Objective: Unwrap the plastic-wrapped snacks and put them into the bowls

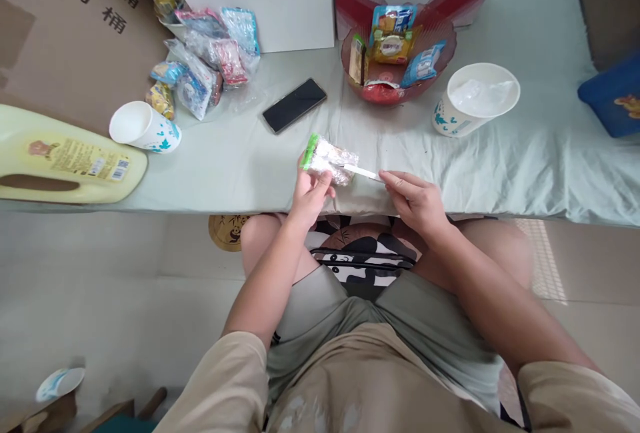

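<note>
Left hand (311,193) closes round packet (327,158) at the table (500,166) edge, green end toward 10 o'clock; right hand (415,201) pinches the white strip (363,172) running out at 4 o'clock, long axis 10-to-4

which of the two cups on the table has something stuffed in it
The cup on the right, beside the red bowl, holds crumpled clear plastic. The cup on the left, near the yellow bottle, looks empty.

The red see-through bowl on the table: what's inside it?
Wrapped snack packets: blue ones, a yellow one, a red one in front. Anything beneath them is covered.
</note>
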The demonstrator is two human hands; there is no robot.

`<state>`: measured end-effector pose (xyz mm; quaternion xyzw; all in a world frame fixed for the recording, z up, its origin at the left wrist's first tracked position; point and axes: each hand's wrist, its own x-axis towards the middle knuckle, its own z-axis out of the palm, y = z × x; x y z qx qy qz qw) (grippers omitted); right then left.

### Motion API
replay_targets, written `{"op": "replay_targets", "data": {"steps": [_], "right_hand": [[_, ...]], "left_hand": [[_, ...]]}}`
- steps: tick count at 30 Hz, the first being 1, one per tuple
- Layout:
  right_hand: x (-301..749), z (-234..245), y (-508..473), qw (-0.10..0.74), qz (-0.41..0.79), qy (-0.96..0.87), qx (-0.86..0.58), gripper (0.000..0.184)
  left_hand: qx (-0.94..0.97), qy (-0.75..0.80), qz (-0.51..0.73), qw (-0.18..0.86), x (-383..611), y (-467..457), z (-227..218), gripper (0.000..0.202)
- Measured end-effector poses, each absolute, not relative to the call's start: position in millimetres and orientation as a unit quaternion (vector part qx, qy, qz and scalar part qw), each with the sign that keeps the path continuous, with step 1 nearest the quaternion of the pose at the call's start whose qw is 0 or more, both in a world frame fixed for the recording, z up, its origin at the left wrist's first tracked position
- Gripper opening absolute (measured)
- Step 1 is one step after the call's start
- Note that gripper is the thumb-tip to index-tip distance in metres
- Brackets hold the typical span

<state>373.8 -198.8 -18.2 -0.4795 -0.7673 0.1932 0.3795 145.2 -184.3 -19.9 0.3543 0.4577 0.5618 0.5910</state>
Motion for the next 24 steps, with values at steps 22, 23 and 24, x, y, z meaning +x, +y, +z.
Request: {"op": "replay_targets", "data": {"steps": [22, 23, 24], "right_hand": [[411.3, -30.0, -171.8, 0.302, 0.057, -0.655, -0.690, 0.026], [412.5, -30.7, -170.9, 0.301, 0.049, -0.642, -0.703, 0.026], [413.6, -31.0, -170.4, 0.303, 0.042, -0.630, -0.714, 0.026]], "left_hand": [[0.549, 0.471, 0.523, 0.451, 137.4, -177.2, -40.7, 0.068], [0.566, 0.468, 0.518, 0.439, 135.8, -176.4, -40.2, 0.068], [0.580, 0.467, 0.515, 0.425, 133.6, -175.5, -39.3, 0.069]]}}
